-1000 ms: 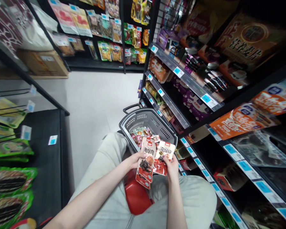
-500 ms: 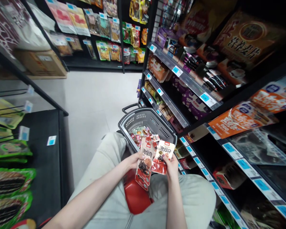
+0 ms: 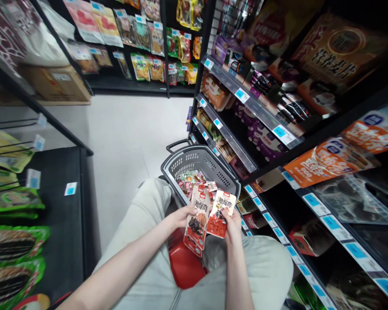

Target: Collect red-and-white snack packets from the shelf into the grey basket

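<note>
My left hand (image 3: 183,216) is closed on the edge of red-and-white snack packets (image 3: 196,224), which look like at least two overlapped, with dark food pictured on the front. In my right hand (image 3: 232,220) I pinch another snack packet (image 3: 218,223) of like design, thumb on its front. Both hands hold the packets side by side over my lap, at the near rim of a grey shopping basket (image 3: 198,156). Inside the basket lie several small colourful packets (image 3: 189,178), partly hidden behind the held ones.
A red stool-like object (image 3: 186,267) shows between my legs. Shelves with price tags (image 3: 267,217) rise close on my right, with orange bags (image 3: 330,161). A black shelf (image 3: 63,215) with green bags (image 3: 14,245) stands left. Ahead lie pale floor (image 3: 126,129) and a cardboard box (image 3: 56,84).
Almost nothing differs. The right-hand packet has tilted very slightly, and the view has shifted a little; both hands keep their hold.
</note>
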Action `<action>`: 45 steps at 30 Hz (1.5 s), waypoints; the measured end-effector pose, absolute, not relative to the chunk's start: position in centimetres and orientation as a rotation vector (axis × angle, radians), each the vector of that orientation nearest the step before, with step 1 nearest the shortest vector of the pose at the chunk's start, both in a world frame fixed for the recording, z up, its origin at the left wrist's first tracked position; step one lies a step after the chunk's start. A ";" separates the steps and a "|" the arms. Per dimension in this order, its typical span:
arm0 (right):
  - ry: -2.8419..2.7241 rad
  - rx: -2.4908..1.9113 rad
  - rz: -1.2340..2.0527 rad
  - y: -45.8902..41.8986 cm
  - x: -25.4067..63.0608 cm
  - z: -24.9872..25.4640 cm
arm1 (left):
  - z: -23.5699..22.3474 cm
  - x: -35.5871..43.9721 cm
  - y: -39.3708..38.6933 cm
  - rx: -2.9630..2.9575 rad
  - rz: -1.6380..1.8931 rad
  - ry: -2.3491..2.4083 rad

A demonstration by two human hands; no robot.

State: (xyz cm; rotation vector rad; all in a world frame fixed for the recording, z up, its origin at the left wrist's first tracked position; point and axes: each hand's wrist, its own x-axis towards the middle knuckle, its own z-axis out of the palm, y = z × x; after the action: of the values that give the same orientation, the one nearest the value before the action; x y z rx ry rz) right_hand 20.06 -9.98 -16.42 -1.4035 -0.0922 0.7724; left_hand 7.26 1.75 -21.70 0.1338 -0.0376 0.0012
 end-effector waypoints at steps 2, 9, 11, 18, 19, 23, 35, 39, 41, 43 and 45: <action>-0.078 -1.405 0.775 -10.0 20.1 -16.5 | -21.6 7.2 1.8 0.132 -0.006 -0.040; -0.139 -1.400 0.791 -10.1 20.1 -16.4 | -22.5 7.2 1.7 0.132 0.001 0.012; -0.180 -1.400 0.793 -10.1 20.0 -16.2 | -22.7 7.2 1.8 0.123 0.001 0.019; -0.349 -1.460 0.788 -10.4 19.8 -15.9 | -22.9 7.2 1.8 0.130 0.013 0.019; -0.347 -1.472 0.777 -10.4 19.9 -16.0 | -23.0 7.2 1.8 0.132 0.011 0.020; -0.319 -1.496 0.757 -10.5 20.1 -16.4 | -23.0 7.2 1.8 0.139 0.011 0.019; -0.199 -1.492 0.789 -10.4 20.0 -16.1 | -22.5 7.3 1.8 0.144 0.011 -0.005; -0.120 -1.352 0.849 -10.3 19.8 -16.0 | -22.6 7.2 1.8 0.156 0.004 0.014; -0.063 -1.320 0.860 -10.1 19.8 -16.0 | -22.7 7.2 1.8 0.157 -0.002 0.030; -0.024 -1.309 0.854 -10.0 19.8 -16.0 | -22.8 7.2 1.8 0.156 -0.004 0.040; -0.003 -1.311 0.831 -10.0 19.9 -16.0 | -22.7 7.2 1.8 0.155 -0.009 0.036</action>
State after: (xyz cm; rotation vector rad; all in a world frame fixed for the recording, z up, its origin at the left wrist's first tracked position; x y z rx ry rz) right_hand 19.89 -9.97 -15.96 -1.3108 -0.0031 0.8311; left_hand 7.24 1.79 -22.66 0.1548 0.0359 -0.0085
